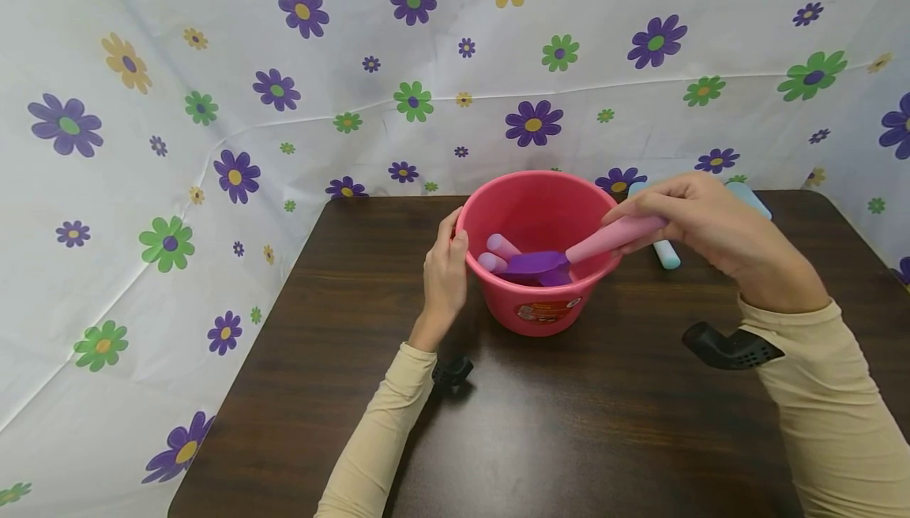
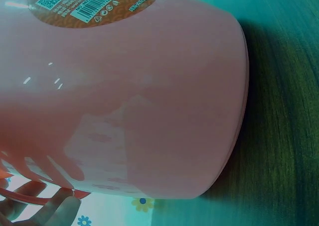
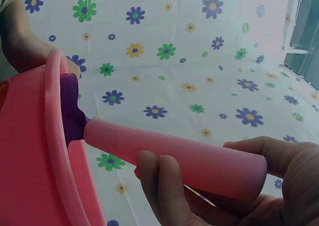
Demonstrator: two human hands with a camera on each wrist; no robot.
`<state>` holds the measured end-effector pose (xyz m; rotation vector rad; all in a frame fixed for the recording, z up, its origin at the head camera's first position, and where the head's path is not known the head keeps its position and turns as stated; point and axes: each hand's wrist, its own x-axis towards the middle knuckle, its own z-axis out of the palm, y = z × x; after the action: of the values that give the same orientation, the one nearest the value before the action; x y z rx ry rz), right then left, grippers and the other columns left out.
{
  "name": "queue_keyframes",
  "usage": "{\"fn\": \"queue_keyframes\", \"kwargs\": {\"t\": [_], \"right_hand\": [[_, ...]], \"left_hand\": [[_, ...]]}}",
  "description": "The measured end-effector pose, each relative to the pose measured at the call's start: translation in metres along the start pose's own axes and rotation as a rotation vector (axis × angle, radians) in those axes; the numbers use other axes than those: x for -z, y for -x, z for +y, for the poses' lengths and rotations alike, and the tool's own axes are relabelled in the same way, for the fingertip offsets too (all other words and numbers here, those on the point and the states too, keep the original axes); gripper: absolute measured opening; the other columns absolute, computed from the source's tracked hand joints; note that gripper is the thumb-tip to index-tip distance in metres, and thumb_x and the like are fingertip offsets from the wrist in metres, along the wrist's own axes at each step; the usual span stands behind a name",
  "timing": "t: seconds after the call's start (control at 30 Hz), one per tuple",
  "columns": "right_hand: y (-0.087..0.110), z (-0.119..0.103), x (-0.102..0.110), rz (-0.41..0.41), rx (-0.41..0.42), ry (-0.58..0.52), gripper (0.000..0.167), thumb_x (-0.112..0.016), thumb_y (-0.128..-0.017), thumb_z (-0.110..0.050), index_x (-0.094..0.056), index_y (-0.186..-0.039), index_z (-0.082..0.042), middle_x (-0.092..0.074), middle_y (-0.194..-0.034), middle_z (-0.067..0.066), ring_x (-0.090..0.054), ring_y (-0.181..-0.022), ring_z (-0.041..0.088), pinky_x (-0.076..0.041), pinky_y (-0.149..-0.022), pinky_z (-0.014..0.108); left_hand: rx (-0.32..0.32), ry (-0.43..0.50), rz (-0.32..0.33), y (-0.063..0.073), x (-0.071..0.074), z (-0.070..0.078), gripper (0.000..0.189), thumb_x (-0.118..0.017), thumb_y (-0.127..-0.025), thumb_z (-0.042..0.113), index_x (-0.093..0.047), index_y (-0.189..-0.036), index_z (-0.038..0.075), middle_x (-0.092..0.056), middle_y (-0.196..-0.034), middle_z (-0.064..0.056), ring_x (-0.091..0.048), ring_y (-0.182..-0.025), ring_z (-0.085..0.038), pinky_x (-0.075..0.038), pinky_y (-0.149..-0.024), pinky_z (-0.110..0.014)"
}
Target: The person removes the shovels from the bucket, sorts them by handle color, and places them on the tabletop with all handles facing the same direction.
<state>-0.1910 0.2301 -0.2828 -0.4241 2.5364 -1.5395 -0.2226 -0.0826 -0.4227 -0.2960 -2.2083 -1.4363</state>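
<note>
A pink bucket point(image 1: 538, 305) stands upright on the dark table, an orange label on its front. My left hand point(image 1: 445, 273) holds its left rim, and the fingertips point(image 2: 67, 208) show under the rim in the left wrist view. With my right hand point(image 1: 700, 222) I grip the thick pink handle point(image 3: 174, 151) of a toy shovel. Its purple blade point(image 1: 533, 264) is inside the bucket, partly behind the rim in the right wrist view. Two lilac handle ends point(image 1: 503, 246) stick up beside the blade within the bucket.
Behind my right hand lies a light blue item with a pale handle point(image 1: 666, 254), partly covered by the hand. Another light blue piece point(image 1: 750, 200) lies near the table's back edge. A flower-printed sheet point(image 1: 455, 131) hangs behind the wooden table point(image 1: 341, 305).
</note>
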Motion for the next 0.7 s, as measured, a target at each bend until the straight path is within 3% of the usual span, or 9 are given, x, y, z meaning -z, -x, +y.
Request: {"fn": "queue_keyframes", "kwargs": {"t": [0.3, 0.6, 0.7], "right_hand": [[0.0054, 0.0010, 0.0027, 0.027, 0.023, -0.005, 0.034, -0.054, -0.107, -0.027, -0.079, -0.118, -0.008, -0.079, -0.099, 0.002, -0.065, -0.103, 0.025, -0.059, -0.072, 0.032], [0.0048, 0.0042, 0.0062, -0.026, 0.129, -0.035, 0.035, -0.050, -0.109, -0.024, -0.079, -0.118, -0.006, -0.079, -0.099, 0.007, -0.070, -0.103, 0.023, -0.058, -0.079, 0.030], [0.0052, 0.0055, 0.0080, -0.009, 0.122, -0.050, 0.034, -0.051, -0.109, -0.023, -0.079, -0.117, -0.007, -0.079, -0.102, 0.005, -0.069, -0.101, 0.024, -0.058, -0.078, 0.030]], "left_hand": [[-0.001, 0.003, 0.003, -0.0005, -0.0006, -0.0006, 0.051, -0.043, -0.104, 0.034, -0.051, -0.150, 0.015, -0.068, -0.134, -0.009, -0.069, -0.106, -0.027, -0.060, -0.086, -0.043], [0.002, 0.007, 0.001, 0.0000, -0.0008, -0.0010, 0.050, -0.045, -0.103, 0.033, -0.051, -0.150, 0.015, -0.068, -0.134, -0.009, -0.070, -0.104, -0.027, -0.061, -0.083, -0.043], [-0.002, 0.012, 0.000, 0.0002, -0.0009, -0.0011, 0.050, -0.045, -0.103, 0.033, -0.051, -0.150, 0.014, -0.069, -0.133, -0.009, -0.070, -0.100, -0.026, -0.062, -0.080, -0.042]]}}
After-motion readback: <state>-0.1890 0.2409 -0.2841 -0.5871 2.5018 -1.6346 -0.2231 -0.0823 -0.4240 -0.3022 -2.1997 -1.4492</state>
